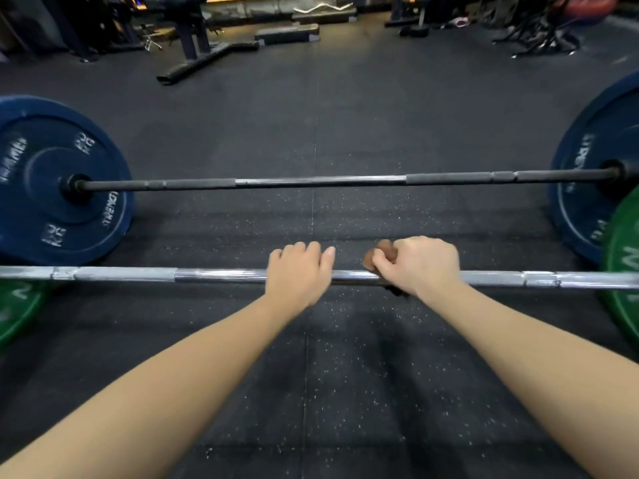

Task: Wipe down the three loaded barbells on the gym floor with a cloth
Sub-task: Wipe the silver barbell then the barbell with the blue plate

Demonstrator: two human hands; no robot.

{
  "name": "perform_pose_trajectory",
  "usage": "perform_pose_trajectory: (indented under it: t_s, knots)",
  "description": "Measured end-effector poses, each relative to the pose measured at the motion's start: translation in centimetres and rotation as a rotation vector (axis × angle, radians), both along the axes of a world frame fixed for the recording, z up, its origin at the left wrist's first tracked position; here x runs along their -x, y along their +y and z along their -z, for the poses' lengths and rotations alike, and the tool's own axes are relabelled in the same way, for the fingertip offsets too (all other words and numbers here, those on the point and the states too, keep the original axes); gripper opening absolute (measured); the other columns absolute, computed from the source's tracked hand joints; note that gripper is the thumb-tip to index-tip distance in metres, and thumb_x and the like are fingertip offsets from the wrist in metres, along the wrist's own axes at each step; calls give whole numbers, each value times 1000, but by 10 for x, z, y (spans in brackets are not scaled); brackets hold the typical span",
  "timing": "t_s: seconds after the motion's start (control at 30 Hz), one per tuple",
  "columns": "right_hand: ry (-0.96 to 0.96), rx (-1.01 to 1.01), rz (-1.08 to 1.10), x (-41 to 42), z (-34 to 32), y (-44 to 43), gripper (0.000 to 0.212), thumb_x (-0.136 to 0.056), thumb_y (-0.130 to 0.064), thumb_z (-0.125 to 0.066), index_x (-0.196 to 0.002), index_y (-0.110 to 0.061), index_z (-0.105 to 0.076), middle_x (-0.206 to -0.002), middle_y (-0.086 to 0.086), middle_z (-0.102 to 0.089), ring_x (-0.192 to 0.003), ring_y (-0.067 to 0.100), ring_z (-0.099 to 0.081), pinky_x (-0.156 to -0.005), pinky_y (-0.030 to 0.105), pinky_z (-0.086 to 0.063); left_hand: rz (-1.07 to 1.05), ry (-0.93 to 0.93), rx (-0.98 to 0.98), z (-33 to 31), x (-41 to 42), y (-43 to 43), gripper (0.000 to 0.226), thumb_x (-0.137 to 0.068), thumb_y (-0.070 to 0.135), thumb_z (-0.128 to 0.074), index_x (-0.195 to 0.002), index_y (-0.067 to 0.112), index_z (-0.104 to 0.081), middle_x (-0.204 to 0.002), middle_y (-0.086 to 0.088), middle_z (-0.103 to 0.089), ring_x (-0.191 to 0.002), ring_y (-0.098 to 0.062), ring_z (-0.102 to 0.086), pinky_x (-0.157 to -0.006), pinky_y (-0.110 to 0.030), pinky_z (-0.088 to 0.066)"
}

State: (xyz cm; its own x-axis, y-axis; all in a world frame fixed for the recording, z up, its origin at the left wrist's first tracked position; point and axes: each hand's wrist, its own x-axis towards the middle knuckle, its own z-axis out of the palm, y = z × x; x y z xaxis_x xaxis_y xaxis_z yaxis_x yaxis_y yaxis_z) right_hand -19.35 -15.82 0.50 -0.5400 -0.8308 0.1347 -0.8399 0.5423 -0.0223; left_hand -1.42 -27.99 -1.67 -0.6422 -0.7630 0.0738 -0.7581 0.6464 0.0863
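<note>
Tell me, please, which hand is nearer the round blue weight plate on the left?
Left. The left hand holds the silver bar right of the blue plate; the right hand, gripping a brown cloth, is farther right.

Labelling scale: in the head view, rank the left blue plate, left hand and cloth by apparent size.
1. left blue plate
2. left hand, on the near barbell
3. cloth, mostly hidden inside the right hand, so only its visible bit ranks smallest
</note>
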Motion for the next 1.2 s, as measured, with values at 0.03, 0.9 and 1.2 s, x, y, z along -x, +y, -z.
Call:
perform_pose_trajectory:
  t_s: [0.03, 0.9, 1.2]
  knots:
    - [5, 23, -45, -12, 2, -8, 50, -92, -59, -35, -60, -23, -52, -73, -5, -64, -73, 24, -63, -60, 28, -43, 36, -48, 18, 6, 11, 10, 57, -98, 45, -13, -94, 19, -64, -91, -4, -67, -88, -32, -61, -79, -42, -39]
    - [46, -22, 136, 41, 0, 47, 45, -94, -48, -36, -62, -19, -48, -80, 2, -67, -83, 28, -62, -70, 36, -40, -208, -213, -220, 5, 34, 14, 51, -100, 19, -20, -148, 21, -39, -125, -9, -62, -108, -35, -46, -100, -55, -30]
    - [42, 306, -204, -13, 22, 10, 37, -89, -51, -48, -73, -22, -63, -69, 1, -61, -64, 28, -58, -58, 34, -39, -146, -269, -178, 3, 33, 12, 54, -104, 34, -13, -119, 16, -62, -113, -12, -67, -97, -33, -50, -101, -56, -31]
